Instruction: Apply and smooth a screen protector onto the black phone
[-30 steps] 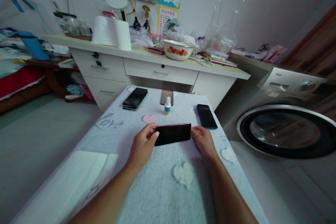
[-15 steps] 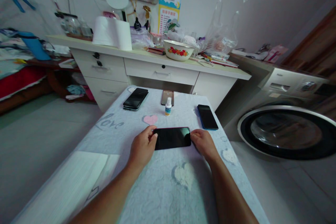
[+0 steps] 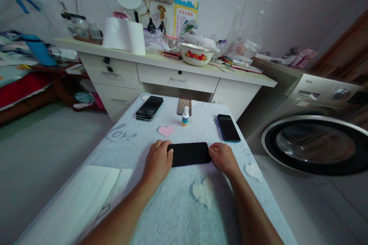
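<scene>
A black phone lies sideways between my hands, low over the patterned cloth, its dark screen up. My left hand grips its left end, thumb at the edge. At its right end, the curled fingers of my right hand hold the edge. Beyond the phone stands a small white spray bottle, and behind that lies a clear brownish phone case. Stacked dark phones rest at the back left of the table. Another phone with a blue edge lies to the right.
The cloth-covered table meets a white desk holding paper rolls, a flowered bowl and plastic bags. A washing machine with its round door stands at the right.
The phone has come slightly nearer to me and tilted, and the bright reflection on its screen is gone. Both hands still hold its ends.
</scene>
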A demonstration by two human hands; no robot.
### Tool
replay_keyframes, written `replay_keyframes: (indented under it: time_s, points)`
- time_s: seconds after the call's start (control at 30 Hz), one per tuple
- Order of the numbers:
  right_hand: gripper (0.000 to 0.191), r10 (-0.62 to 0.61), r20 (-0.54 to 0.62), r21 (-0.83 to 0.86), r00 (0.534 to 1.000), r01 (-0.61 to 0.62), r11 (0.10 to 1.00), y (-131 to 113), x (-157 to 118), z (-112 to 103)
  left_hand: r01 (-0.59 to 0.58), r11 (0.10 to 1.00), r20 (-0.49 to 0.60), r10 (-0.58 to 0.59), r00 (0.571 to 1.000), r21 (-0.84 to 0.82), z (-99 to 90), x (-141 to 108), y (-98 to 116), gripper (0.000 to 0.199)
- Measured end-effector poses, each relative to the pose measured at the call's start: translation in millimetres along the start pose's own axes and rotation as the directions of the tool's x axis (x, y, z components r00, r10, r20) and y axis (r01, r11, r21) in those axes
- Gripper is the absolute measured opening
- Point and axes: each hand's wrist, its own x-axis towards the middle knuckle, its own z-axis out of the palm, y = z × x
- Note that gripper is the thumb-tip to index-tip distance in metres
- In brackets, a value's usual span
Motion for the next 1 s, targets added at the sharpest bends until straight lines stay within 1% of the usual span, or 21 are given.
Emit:
replay_keyframes:
  time_s: [0.1,0.2,0.3,0.4,0.5,0.6,0.7,0.8,0.87,0.93,1.0]
  points:
    - [0.023,-0.041,-0.078,-0.025,0.996,0.039,0.999,-1.1,-0.5,-0.9,-0.012,1.0,0.005,0.012,1.0,0.018,0.4,-0.5,-0.3,0.019]
    - [0.024,-0.118,-0.138,-0.005,0.983,0.118,0.993,-1.7,-0.9,0.3,-0.016,1.0,0.013,0.015,1.0,0.022,0.8,-1.1,-0.3,0.02]
    - [0.023,-0.166,-0.137,-0.007,0.977,0.167,0.986,-1.9,-1.2,4.0,-0.017,1.0,-0.006,0.017,1.0,-0.012,1.8,-1.2,-0.5,0.021]
    - [0.022,-0.183,-0.137,-0.048,0.974,0.178,0.983,-0.5,-0.7,9.4,-0.027,0.993,-0.06,0.02,0.998,-0.119,3.2,0.3,-1.3,0.024]
    - [0.022,-0.207,-0.135,-0.102,0.969,0.195,0.976,2.2,0.3,14.6,-0.016,0.971,-0.106,-0.01,0.994,-0.237,3.8,2.7,-2.2,0.027]
    - [0.023,-0.233,-0.129,-0.138,0.964,0.216,0.967,3.8,0.8,17.9,0.003,0.96,-0.115,-0.036,0.993,-0.279,3.0,4.2,-2.8,0.027]
    - [0.023,-0.243,-0.126,-0.149,0.962,0.224,0.963,3.1,0.3,19.4,-0.009,0.968,-0.084,-0.013,0.996,-0.252,1.1,3.8,-2.1,0.025]
    - [0.024,-0.239,-0.119,-0.155,0.964,0.22,0.963,1.6,-0.6,19.9,-0.026,0.982,-0.007,0.026,1.0,-0.187,-2.0,2.6,0.5,0.02]
    - [0.024,-0.237,-0.112,-0.156,0.965,0.219,0.963,0.8,-1.0,19.9,-0.028,0.988,0.041,0.035,0.999,-0.152,-4.7,1.9,2.8,0.02]
    - [0.024,-0.241,-0.105,-0.153,0.965,0.224,0.963,0.5,-1.0,19.7,-0.026,0.991,0.078,0.036,0.996,-0.129,-7.9,1.0,4.9,0.03]
    - [0.023,-0.244,-0.1,-0.149,0.965,0.228,0.962,0.6,-0.8,19.2,-0.025,0.995,0.143,0.039,0.989,-0.101,-11.7,-0.1,6.2,0.048]
